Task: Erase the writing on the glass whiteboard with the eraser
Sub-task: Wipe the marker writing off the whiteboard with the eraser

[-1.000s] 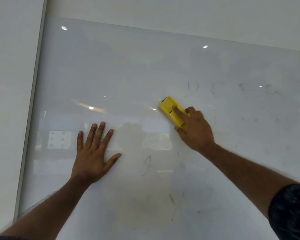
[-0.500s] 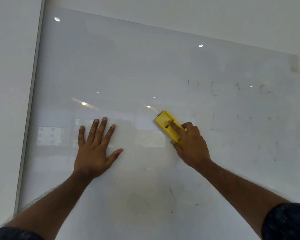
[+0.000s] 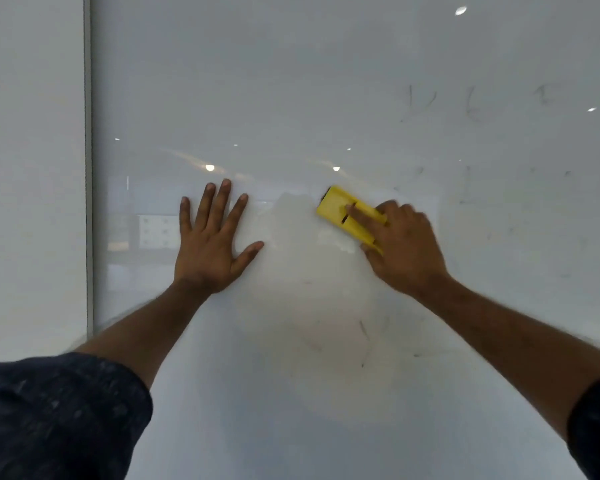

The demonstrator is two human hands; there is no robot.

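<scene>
Faint, half-wiped letters (image 3: 420,98) sit at the far right of the glass whiteboard (image 3: 326,81). The first two may be a "D" and an "E", but they are too pale to read with certainty. More grey traces lie below them, and a few short dark strokes (image 3: 362,329) remain lower down, between the two forearms.

The yellow eraser (image 3: 336,207) lies flat against the glass near the middle, tilted with its free end up and to the left. The right hand (image 3: 406,247) holds it, its grip curled round the eraser's sides and the index finger laid along the top. The left hand (image 3: 208,251) presses flat on the glass to the left, its grip spread wide and holding nothing.

Ceiling-light reflections (image 3: 210,167) dot the glass. A grey edge strip (image 3: 89,168) separates the board from a plain wall panel (image 3: 32,168). Dark sleeves (image 3: 56,417) show at the near corners.
</scene>
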